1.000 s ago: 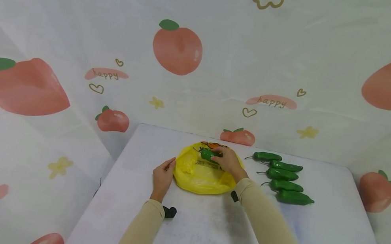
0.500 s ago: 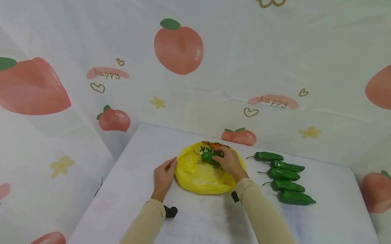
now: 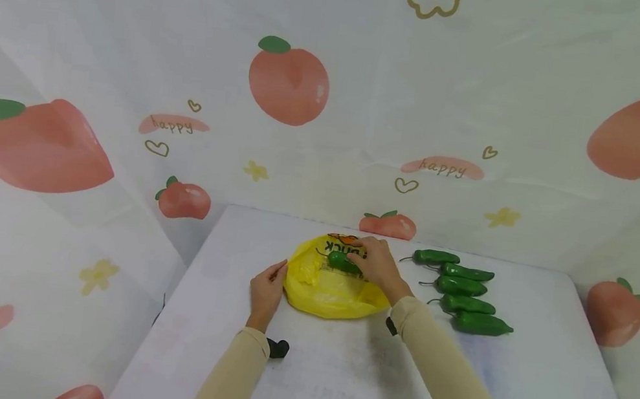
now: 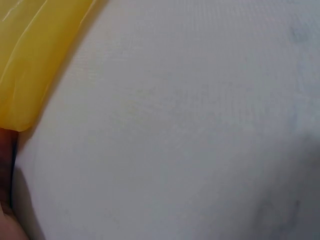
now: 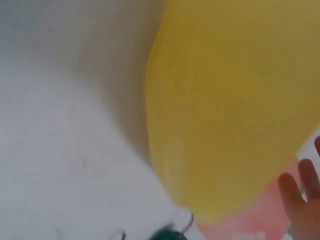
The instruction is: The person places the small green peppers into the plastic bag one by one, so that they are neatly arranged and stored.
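Yellow bag (image 3: 330,286) on white table (image 3: 337,370), one pepper (image 3: 343,262) being handled at it, five in reserve.

Item held: a green pepper is gripped by the curled fingers of the right hand (image 3: 378,269), over the far half of the bag, just beside the bag's printed edge. The left hand (image 3: 266,288) is set at the bag's left rim; its fingers are bent toward the plastic, but whether the film is pinched cannot be told. Five more peppers (image 3: 459,293) are laid in a row to the right of the bag, apart from it. Risk, as judged: the thin film may be dragged or its mouth folded shut if the rim is not held firmly, so that the pepper is left lying on top of the bag; the smooth pepper may also be lost from the grip.
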Available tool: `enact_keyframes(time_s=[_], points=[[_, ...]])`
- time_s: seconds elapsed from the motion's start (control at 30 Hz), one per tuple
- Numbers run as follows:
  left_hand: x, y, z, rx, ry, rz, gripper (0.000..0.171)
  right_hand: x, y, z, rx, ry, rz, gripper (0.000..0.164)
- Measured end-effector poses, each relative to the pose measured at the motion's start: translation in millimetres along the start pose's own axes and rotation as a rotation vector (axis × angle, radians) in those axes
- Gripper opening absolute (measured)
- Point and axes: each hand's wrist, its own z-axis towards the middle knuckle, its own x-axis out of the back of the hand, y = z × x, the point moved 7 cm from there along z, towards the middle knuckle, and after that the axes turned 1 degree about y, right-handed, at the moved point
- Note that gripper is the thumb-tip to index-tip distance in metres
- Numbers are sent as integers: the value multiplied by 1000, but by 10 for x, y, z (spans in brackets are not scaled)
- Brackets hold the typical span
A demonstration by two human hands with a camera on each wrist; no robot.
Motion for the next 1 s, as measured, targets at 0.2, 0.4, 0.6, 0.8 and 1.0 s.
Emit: enact_keyframes(time_s=[0.2,0.4,0.6,0.8,1.0], points=[[-2,-19,-23,27,-6,-17,28,118,-82,-96,106,78,-218,43],[-4,-4,-11,7,-12,22,26,204,-38,-178,117,98,-291,53],[-1,26,27,-38,-5,29,23,279,56,-247,81,75,-346,71],[11,35,26,-25,-4,4,22,316,211,-316,11,32,-357,89],[1,26,20,-11,-20,-8,23,376,322,-414,3,30,-424,91]])
